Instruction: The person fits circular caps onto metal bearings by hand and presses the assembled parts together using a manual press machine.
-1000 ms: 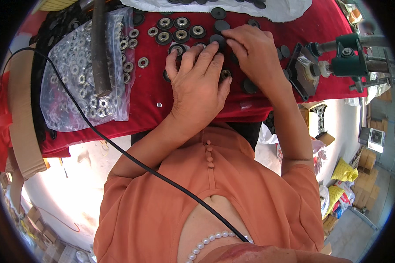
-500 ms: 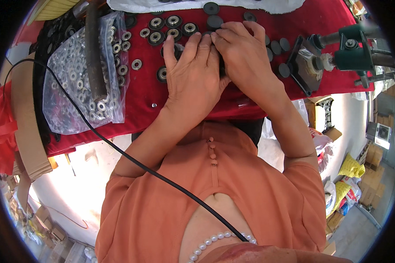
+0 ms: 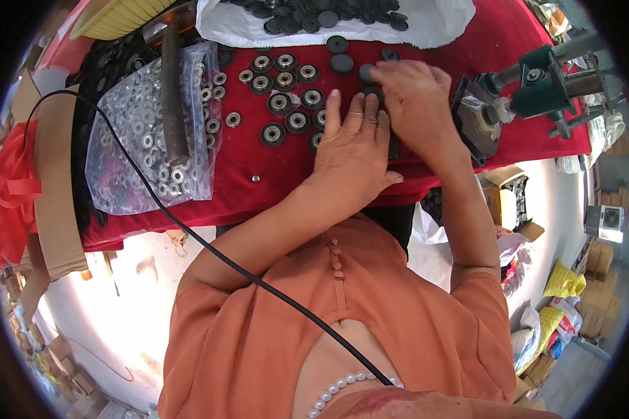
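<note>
My left hand (image 3: 355, 152) lies flat, fingers stretched out, at the right side of a group of black wheels with metal bearings in their centres (image 3: 298, 121). Its fingertips cover part of the group. Beside it, my right hand (image 3: 421, 101) is partly blurred; its fingertips are at a plain dark disc (image 3: 367, 72). Whether the fingers grip that disc, I cannot tell. More plain discs lie just beyond, one of them a grey-black disc (image 3: 341, 63). Loose small metal bearings (image 3: 233, 119) are scattered left of the wheels.
A clear plastic bag of bearings (image 3: 129, 157) lies at the left, with a dark rod (image 3: 172, 105) across it. Many black discs rest on a white sack (image 3: 223, 24) at the back. A green metal clamp fixture (image 3: 548, 91) stands at the right on the red cloth (image 3: 258, 206).
My left hand has slid right, uncovering several bearing-fitted wheels. My right hand's fingers have shifted at the discs. The whole view has shifted slightly, showing more of the white sack.
</note>
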### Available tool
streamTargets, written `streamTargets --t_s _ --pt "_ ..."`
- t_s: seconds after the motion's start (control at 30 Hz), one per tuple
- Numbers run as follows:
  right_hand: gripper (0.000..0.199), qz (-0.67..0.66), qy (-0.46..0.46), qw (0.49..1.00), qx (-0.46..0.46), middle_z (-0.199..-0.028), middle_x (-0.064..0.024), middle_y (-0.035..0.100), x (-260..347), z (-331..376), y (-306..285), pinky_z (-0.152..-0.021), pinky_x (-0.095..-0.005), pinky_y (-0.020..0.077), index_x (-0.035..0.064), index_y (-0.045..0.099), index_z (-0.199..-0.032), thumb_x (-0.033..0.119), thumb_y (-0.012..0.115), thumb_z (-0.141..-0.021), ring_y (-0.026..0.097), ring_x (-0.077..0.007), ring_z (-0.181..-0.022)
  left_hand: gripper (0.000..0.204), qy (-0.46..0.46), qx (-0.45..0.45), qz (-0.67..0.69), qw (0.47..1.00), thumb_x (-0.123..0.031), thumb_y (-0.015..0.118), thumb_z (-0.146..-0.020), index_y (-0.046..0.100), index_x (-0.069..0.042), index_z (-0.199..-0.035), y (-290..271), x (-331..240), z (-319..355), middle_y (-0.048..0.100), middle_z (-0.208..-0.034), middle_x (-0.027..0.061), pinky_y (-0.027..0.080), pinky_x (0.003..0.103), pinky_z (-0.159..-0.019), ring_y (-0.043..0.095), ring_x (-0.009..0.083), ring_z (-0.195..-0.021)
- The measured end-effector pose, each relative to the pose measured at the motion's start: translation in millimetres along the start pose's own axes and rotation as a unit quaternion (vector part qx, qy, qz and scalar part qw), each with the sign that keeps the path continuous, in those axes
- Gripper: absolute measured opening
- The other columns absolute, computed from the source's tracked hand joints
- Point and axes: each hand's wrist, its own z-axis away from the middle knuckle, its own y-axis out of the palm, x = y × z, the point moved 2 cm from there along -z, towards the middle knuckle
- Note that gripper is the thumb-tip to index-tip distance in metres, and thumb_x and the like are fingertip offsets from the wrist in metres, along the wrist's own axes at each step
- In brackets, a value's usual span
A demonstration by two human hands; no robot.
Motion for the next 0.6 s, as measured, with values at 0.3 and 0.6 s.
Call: streamTargets --t_s 0.3,0.6 --pt "0.026 -0.05 -0.003 0.999 -0.018 -0.108 -0.0156 0.07 -40 -108 93 -0.085 -0.0464 0.0516 0.0074 0.073 -0.112 0.015 0.065 -0.089 0.066 -0.0355 -0.099 0.087 0.028 -0.037 0.071 0.996 -0.052 0.074 -0.078 0.048 0.006 -0.138 9 2 -8 0.044 -0.149 0.0234 0.012 0.064 -0.117 0.035 0.0357 -0.143" --pt "0.018 -0.13 -0.019 0.99 -0.053 -0.079 -0.0212 0.067 -57 -110 81 -0.069 -0.0498 0.0523 0.0027 0.074 -0.089 0.018 0.068 -0.083 0.067 -0.0396 -0.076 0.068 0.03 -0.056 0.096 0.993 -0.036 0.081 -0.074 0.06 0.001 -0.127 -19 16 27 0.048 -0.148 0.0147 0.015 0.062 -0.117 0.038 0.0298 -0.142"
